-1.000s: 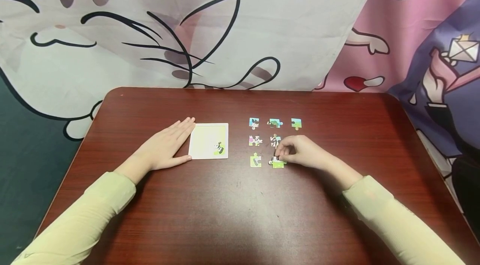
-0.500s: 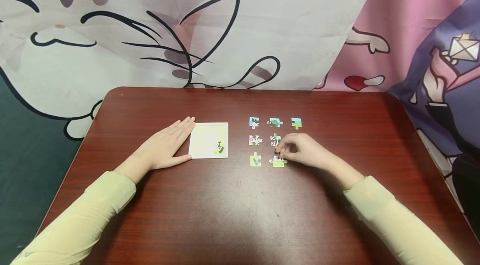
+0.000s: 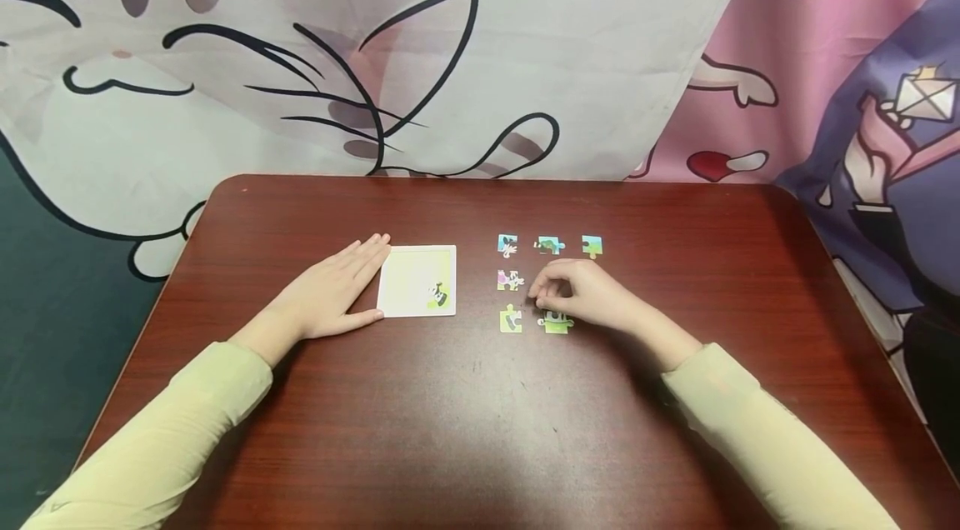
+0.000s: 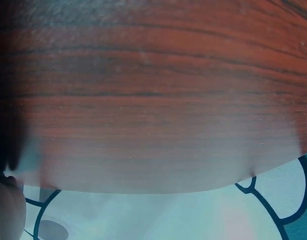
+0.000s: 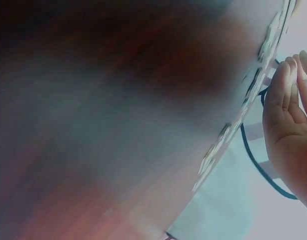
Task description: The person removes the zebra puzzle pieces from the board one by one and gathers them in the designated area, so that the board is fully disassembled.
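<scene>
My left hand (image 3: 330, 292) lies flat on the table with its fingers straight, its fingertips and thumb at the left edge of a square puzzle board (image 3: 416, 280). The board is pale with a panda picture near its lower right corner. My right hand (image 3: 585, 292) is over the puzzle pieces, its fingers bent toward the thumb. Whether a piece is between its fingertips is hidden. Just below it lies a green piece (image 3: 556, 323). To its left are a pink-and-white piece (image 3: 510, 280) and a green piece with grey (image 3: 511, 319). The middle piece is out of sight at the hand.
Along the far row lie a blue-and-white piece (image 3: 507, 245), a blue-green piece (image 3: 550, 246) and a green-and-blue piece (image 3: 592, 246). The brown table (image 3: 465, 430) has rounded far corners. A cat-printed cloth (image 3: 600, 38) hangs behind it.
My right hand has shifted left and slightly up, off the lower middle piece, and now covers the middle one. My left hand and the board have stayed put.
</scene>
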`<state>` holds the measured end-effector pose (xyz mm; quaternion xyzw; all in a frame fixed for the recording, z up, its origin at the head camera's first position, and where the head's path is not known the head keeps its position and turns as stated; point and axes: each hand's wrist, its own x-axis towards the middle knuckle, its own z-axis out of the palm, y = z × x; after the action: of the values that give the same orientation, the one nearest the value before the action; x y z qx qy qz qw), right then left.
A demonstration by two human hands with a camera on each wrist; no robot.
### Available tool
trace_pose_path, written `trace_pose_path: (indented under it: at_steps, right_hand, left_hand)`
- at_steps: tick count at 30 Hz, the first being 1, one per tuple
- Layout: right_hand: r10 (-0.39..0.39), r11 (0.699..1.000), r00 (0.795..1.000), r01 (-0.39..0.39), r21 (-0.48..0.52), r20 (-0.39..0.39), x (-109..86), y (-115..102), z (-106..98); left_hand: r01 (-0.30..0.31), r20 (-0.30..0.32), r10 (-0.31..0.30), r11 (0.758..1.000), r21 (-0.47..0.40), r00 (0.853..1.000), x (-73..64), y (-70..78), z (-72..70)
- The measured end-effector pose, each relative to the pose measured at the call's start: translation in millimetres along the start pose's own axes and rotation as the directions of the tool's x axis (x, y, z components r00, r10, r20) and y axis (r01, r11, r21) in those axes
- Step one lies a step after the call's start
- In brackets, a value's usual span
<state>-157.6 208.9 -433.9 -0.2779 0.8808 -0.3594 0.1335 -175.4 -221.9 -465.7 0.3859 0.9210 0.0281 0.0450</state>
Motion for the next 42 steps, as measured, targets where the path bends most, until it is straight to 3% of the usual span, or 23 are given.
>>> trace_pose_path:
  at_steps: [36,42]
  right_hand:
    - [-0.079,0.997,0.992,0.079,0.011,0.099,62.1,-32.7,31.6]
    - [-0.064,0.998,0.991,0.063,0.014,0.116,70.8,-38.8,37.2]
  left_hand:
    - [0.001,0.007,-0.001,1.000,0.006,1.000,-0.5,-0.2,0.8]
    - [0.000,0.004,0.000,1.000,0.008,1.000,-0.4,-0.7,1.5]
